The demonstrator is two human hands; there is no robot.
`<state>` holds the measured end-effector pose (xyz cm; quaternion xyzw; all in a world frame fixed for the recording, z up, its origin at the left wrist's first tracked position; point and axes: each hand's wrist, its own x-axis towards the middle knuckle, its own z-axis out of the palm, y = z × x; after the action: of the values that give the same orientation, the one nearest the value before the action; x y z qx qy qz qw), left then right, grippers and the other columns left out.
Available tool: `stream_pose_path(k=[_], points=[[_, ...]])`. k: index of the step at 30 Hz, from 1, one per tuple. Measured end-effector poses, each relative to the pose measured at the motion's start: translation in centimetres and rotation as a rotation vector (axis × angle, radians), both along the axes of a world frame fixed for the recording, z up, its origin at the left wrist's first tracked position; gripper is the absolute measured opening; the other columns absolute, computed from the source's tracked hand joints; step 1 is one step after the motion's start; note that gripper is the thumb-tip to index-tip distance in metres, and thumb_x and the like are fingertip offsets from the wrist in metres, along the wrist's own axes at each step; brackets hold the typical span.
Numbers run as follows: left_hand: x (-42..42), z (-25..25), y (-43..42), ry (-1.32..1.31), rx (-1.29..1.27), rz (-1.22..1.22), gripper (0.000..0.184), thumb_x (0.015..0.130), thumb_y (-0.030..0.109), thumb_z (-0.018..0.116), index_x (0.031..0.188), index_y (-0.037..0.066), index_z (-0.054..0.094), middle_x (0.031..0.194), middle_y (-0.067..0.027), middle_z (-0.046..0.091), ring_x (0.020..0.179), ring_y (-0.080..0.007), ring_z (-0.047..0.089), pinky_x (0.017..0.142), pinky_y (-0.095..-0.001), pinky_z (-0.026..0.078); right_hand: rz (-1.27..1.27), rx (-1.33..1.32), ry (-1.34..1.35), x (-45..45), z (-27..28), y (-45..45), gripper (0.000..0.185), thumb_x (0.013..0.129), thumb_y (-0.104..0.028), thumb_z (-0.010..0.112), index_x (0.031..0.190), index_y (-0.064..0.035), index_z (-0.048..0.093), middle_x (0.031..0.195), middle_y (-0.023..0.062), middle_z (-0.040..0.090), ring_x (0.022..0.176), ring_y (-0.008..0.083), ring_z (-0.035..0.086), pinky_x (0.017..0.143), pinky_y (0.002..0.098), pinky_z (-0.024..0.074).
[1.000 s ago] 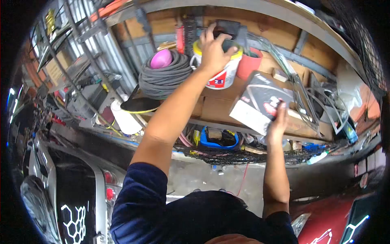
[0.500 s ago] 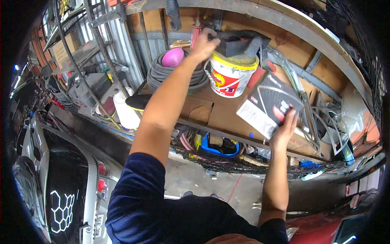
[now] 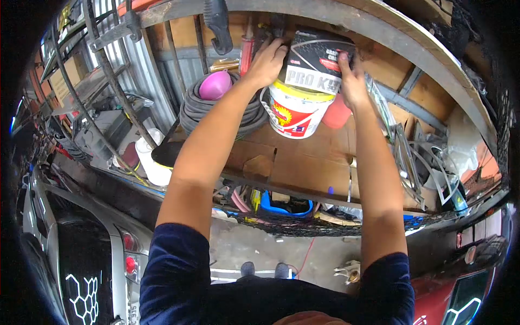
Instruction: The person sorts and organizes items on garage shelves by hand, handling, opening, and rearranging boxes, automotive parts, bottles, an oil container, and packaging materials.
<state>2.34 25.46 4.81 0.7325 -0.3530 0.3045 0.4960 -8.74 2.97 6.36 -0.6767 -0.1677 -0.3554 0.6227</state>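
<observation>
A black and white cardboard box (image 3: 311, 59) with "PRO K9" printed on it is tilted at the top of a white bucket (image 3: 295, 116). The bucket has a yellow rim and a red and yellow label. My right hand (image 3: 352, 81) grips the box at its right side, thumb on the front. At the box's left edge is my left hand (image 3: 267, 62), fingers curled against it; some fingertips are hidden. Whether the box rests on the rim or sits partly inside the bucket, I cannot tell.
Left of the bucket, a pink bowl (image 3: 215, 85) lies on a coiled grey hose (image 3: 200, 111). A red tube (image 3: 246, 54) stands behind. Cardboard (image 3: 309, 168) covers the shelf. A metal beam (image 3: 303, 11) crosses above. Below are a blue container (image 3: 286, 208) and black netting (image 3: 292, 227).
My right hand has brought the box up and left, from right of the bucket to above it. My left hand stays by the rim. The dark thing on the bucket is now hidden behind the box.
</observation>
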Motion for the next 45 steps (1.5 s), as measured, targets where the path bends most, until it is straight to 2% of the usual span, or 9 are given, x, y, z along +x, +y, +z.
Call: stream_pose_path(k=[12, 18, 22, 24, 25, 31, 40, 43, 45], points=[[0.7, 0.4, -0.9, 0.189, -0.391, 0.154, 0.073, 0.110, 0.055, 0.043, 0.145, -0.008, 0.052, 0.148, -0.0310, 0.055, 0.138, -0.0412, 0.052, 0.118, -0.0433, 0.037, -0.328, -0.449, -0.102, 3.6, -2.3, -2.7, 0.066, 0.102, -0.043, 0.067, 0.148, 0.0009, 0.050, 0.143, 0.0246, 0.059, 0.128, 0.0318, 0.059, 0.111, 0.0433, 0.0441], [-2.4, -2.7, -1.9, -0.079, -0.047, 0.139, 0.070, 0.104, 0.052, 0.057, 0.132, -0.012, 0.057, 0.132, -0.0368, 0.060, 0.125, -0.0478, 0.057, 0.111, -0.0504, 0.041, -0.380, -0.478, -0.063, -0.9, -4.9, 0.4, 0.087, 0.099, -0.039, 0.067, 0.159, 0.0085, 0.025, 0.163, 0.0359, 0.030, 0.154, 0.0454, 0.031, 0.127, 0.0453, 0.0260], [-2.7, -2.8, -2.6, -0.136, -0.067, 0.166, 0.069, 0.105, 0.051, 0.055, 0.131, -0.014, 0.056, 0.126, -0.0367, 0.062, 0.120, -0.0473, 0.060, 0.107, -0.0487, 0.043, -0.346, -0.424, -0.054, -5.9, -7.2, -3.9, 0.068, 0.099, -0.024, 0.064, 0.155, 0.0048, 0.038, 0.156, 0.0318, 0.046, 0.143, 0.0444, 0.047, 0.118, 0.0458, 0.0392], [-2.5, -3.1, -2.3, -0.146, -0.071, 0.221, 0.069, 0.106, 0.049, 0.055, 0.133, -0.014, 0.055, 0.128, -0.0361, 0.062, 0.120, -0.0459, 0.060, 0.106, -0.0483, 0.044, -0.583, -0.469, 0.119, -4.4, -10.3, -11.5, 0.049, 0.091, -0.008, 0.060, 0.139, 0.0021, 0.059, 0.126, 0.0271, 0.069, 0.121, 0.0411, 0.066, 0.106, 0.0478, 0.0509], [-2.3, -3.3, -2.1, -0.142, -0.068, 0.226, 0.068, 0.106, 0.048, 0.056, 0.134, -0.014, 0.054, 0.129, -0.0355, 0.061, 0.120, -0.0449, 0.061, 0.106, -0.0482, 0.044, -0.644, -0.603, 0.788, -6.6, -8.6, -13.1, 0.046, 0.090, -0.011, 0.061, 0.135, 0.0012, 0.064, 0.120, 0.0297, 0.070, 0.119, 0.0401, 0.067, 0.103, 0.0495, 0.0526], [-10.1, -6.9, -2.6, -0.038, -0.252, 0.171, 0.066, 0.100, 0.030, 0.070, 0.146, -0.009, 0.043, 0.141, -0.0276, 0.050, 0.131, -0.0379, 0.052, 0.111, -0.0462, 0.042, -1.123, -1.065, 0.879, -0.1, -20.7, -28.9, 0.067, 0.087, -0.019, 0.070, 0.144, 0.0094, 0.050, 0.141, 0.0327, 0.059, 0.125, 0.0437, 0.064, 0.103, 0.0502, 0.0533], [-24.6, -14.5, -1.2, -0.034, -0.031, 0.261, 0.065, 0.089, 0.018, 0.082, 0.141, -0.003, 0.049, 0.147, -0.0271, 0.047, 0.138, -0.0415, 0.046, 0.118, -0.0526, 0.034, -0.192, -0.913, 1.050, -8.8, -8.1, -19.4, 0.054, 0.082, -0.032, 0.084, 0.128, -0.0062, 0.072, 0.122, 0.0204, 0.075, 0.109, 0.0363, 0.073, 0.092, 0.0445, 0.0585], [-23.4, -12.0, -2.0, -0.072, -0.080, 0.272, 0.069, 0.085, 0.020, 0.085, 0.140, -0.004, 0.050, 0.142, -0.0251, 0.049, 0.134, -0.0394, 0.049, 0.116, -0.0495, 0.037, -0.144, -1.049, 0.517, -10.7, -8.3, -17.0, 0.059, 0.083, -0.035, 0.085, 0.132, -0.0058, 0.070, 0.118, 0.0195, 0.076, 0.112, 0.0357, 0.071, 0.096, 0.0444, 0.0550], [-24.5, -9.2, -4.4, -0.233, 0.353, 0.194, 0.085, 0.078, 0.033, 0.090, 0.146, 0.002, 0.050, 0.146, -0.0250, 0.050, 0.136, -0.0431, 0.050, 0.116, -0.0528, 0.039, 0.056, -1.085, 0.523, -13.3, -6.2, -14.2, 0.055, 0.085, -0.037, 0.083, 0.130, -0.0060, 0.071, 0.117, 0.0202, 0.076, 0.110, 0.0356, 0.071, 0.097, 0.0455, 0.0537]])
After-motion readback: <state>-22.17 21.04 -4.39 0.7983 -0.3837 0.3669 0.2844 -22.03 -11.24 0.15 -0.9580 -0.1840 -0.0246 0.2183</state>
